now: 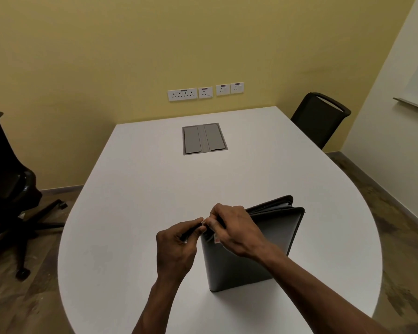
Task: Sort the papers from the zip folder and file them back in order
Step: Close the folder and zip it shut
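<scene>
Left hand (176, 244) pinches small metal zip pull (203, 222), right hand (234, 227) grips upright stiff black leather zip folder (246, 256) top corner; looks light, rigid, steady by corner.

You're looking at soft, even overhead light; the white table (135, 189) glows bright without glare, shadows stay faint, and the wide lens bends the edges.

- The table (135, 189) lies bare left of and beyond the upright zip folder (246, 249).
- A flush grey hatch (204, 138) sits mid-table.
- Chairs (320, 116) flank the edges.
</scene>
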The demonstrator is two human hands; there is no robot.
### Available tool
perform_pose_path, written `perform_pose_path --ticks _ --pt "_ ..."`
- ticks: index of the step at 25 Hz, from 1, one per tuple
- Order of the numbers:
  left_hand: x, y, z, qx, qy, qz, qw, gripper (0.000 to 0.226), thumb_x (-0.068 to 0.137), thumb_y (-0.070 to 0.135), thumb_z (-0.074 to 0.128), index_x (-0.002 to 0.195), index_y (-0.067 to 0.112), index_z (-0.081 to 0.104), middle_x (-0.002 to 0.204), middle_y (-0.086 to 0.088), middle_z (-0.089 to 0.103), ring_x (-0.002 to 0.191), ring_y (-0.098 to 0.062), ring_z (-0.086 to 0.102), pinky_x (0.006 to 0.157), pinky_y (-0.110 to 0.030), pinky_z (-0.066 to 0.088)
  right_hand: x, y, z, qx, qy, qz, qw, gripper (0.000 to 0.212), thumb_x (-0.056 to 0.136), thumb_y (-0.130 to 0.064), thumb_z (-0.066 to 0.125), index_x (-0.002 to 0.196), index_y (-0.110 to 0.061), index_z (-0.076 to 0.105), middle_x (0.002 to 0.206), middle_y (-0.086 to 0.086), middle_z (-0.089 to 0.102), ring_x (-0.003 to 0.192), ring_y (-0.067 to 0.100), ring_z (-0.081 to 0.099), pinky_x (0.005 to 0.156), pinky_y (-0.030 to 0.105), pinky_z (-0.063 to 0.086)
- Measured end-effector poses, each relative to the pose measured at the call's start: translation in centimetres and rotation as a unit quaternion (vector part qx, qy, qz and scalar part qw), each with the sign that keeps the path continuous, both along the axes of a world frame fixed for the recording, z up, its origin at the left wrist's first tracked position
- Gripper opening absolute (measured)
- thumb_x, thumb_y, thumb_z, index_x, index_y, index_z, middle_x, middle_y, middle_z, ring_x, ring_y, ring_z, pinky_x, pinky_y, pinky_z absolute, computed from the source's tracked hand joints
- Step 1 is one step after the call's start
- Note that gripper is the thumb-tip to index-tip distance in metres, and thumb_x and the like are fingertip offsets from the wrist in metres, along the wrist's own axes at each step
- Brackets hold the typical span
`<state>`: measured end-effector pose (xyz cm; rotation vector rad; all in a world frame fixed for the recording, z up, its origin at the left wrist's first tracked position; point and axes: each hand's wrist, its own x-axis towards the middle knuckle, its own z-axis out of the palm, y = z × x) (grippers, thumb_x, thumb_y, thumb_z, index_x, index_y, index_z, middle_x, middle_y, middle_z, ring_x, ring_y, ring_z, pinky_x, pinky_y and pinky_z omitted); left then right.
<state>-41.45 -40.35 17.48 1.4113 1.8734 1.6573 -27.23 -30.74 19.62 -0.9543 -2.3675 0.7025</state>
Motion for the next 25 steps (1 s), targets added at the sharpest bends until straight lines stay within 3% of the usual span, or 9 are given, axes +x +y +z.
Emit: perform_pose_path --ticks 2,4,6,8,11,15,17,21,25 --pt "-0.1 0.2 -0.2 0.004 0.0 -0.002 1.0 0.022 0.081 0.003 0.078 0.097 0.018 0.08 0.093 0.014 0.077 0.092 -0.003 0.072 0.08 -0.021 0.057 0.3 0.0 -0.1 0.002 -0.014 -0.008 1.0 0.025 0.101 -0.038 0.046 0.09 -0.019 0.056 0.098 -0.001 0.066 0.106 0.019 0.057 0.101 0.041 0.043" --pt "-0.2 0.2 -0.3 0.012 0.015 -0.008 1.0 0.022 0.081 0.002 0.078 0.096 0.018 0.08 0.092 0.014 0.076 0.091 -0.003 0.072 0.08 -0.022 0.057 0.8 0.0 -0.1 0.018 -0.059 -0.016 0.998 0.022 0.103 -0.037 0.042 0.093 -0.021 0.054 0.112 -0.001 0.064 0.133 0.017 0.044 0.123 0.05 0.015" --pt "-0.1 0.2 -0.4 0.02 0.028 0.002 0.999 0.02 0.081 0.003 0.078 0.094 0.018 0.08 0.09 0.015 0.076 0.088 -0.002 0.072 0.077 -0.024 0.058 1.6 0.3 0.0 0.047 -0.077 -0.054 0.994 0.021 0.103 -0.037 0.04 0.091 -0.025 0.052 0.098 -0.006 0.062 0.112 0.013 0.055 0.123 0.055 0.007" --pt "0.0 0.3 -0.3 0.018 0.017 0.019 1.0 0.018 0.081 0.003 0.079 0.091 0.019 0.08 0.087 0.016 0.076 0.085 -0.002 0.072 0.075 -0.028 0.058 2.7 1.3 0.0 0.059 -0.061 -0.097 0.992 0.019 0.102 -0.036 0.043 0.088 -0.026 0.05 0.083 -0.008 0.059 0.085 0.011 0.054 0.121 0.049 0.017" --pt "-0.5 0.4 0.6 -0.01 0.055 -0.01 0.998 0.015 0.082 0.009 0.078 0.09 0.021 0.078 0.085 0.017 0.074 0.083 -0.002 0.07 0.074 -0.027 0.059 4.4 2.6 -0.4 0.053 -0.029 -0.095 0.994 0.017 0.099 -0.038 0.049 0.086 -0.027 0.051 0.078 -0.009 0.055 0.078 0.012 0.048 0.092 0.034 0.041" --pt "0.2 1.2 3.0 -0.093 0.363 -0.004 0.927 0.04 0.074 0.049 0.073 0.107 0.026 0.074 0.106 0.011 0.072 0.104 -0.013 0.065 0.094 -0.038 0.053 4.4 2.6 -1.0 0.058 -0.011 -0.083 0.995 0.018 0.096 -0.041 0.051 0.085 -0.027 0.054 0.077 -0.009 0.055 0.077 0.013 0.047 0.075 0.032 0.04" --pt "2.3 3.0 3.9 -0.134 0.43 -0.022 0.893 0.042 0.075 0.053 0.074 0.106 0.025 0.073 0.103 0.007 0.073 0.101 -0.019 0.066 0.099 -0.046 0.049 4.2 2.6 -0.9 0.062 -0.004 -0.085 0.994 0.02 0.095 -0.041 0.049 0.085 -0.025 0.055 0.078 -0.01 0.055 0.077 0.012 0.046 0.076 0.03 0.039" --pt "5.0 5.5 3.6 -0.166 0.351 -0.079 0.918 0.01 0.089 0.028 0.056 0.086 0.025 0.065 0.083 0.005 0.07 0.074 -0.017 0.061 0.065 -0.029 0.044 4.7 2.6 -0.7 0.052 -0.011 -0.089 0.995 0.02 0.094 -0.037 0.047 0.085 -0.021 0.057 0.078 -0.008 0.057 0.077 0.013 0.047 0.076 0.029 0.039" --pt "4.2 5.6 1.7 -0.102 0.286 -0.085 0.949 0.01 0.085 0.025 0.068 0.091 0.031 0.074 0.08 0.011 0.072 0.071 -0.009 0.063 0.064 -0.027 0.05 5.5 2.9 -0.2 0.053 -0.059 -0.088 0.993 0.02 0.098 -0.037 0.048 0.087 -0.022 0.056 0.084 -0.007 0.062 0.082 0.013 0.05 0.104 0.034 0.036"
